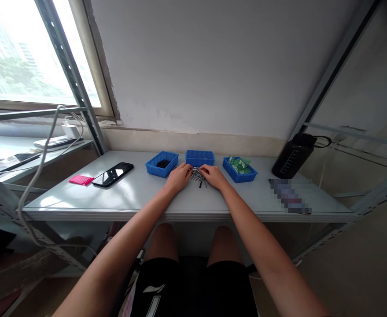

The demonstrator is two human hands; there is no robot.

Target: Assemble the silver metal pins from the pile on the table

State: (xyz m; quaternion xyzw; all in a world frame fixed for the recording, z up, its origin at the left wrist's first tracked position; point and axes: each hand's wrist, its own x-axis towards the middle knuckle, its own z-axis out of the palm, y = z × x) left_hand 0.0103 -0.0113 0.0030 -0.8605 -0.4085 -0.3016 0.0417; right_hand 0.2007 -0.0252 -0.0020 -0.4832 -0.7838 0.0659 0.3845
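Observation:
A small pile of silvery screws (197, 175) lies on the grey table, a darker one at its front edge. My left hand (179, 177) rests at the pile's left side with its fingers curled in together. From the right, my right hand (214, 176) reaches in with thumb and fingers drawn together at the screws. Whatever is between the fingertips of either hand is too small to make out. Just behind the pile stands a blue bin (200, 157) with a few small bits inside. To the left, another blue bin (162, 164) holds dark small parts.
A third blue bin (240, 171) with green-and-clear packets stands at the right. Further right are a black bottle (294, 156) and a blurred flat item (290, 197). At left lie a phone (113, 174) and a pink piece (81, 180). A white cable (41, 167) hangs by the shelf post.

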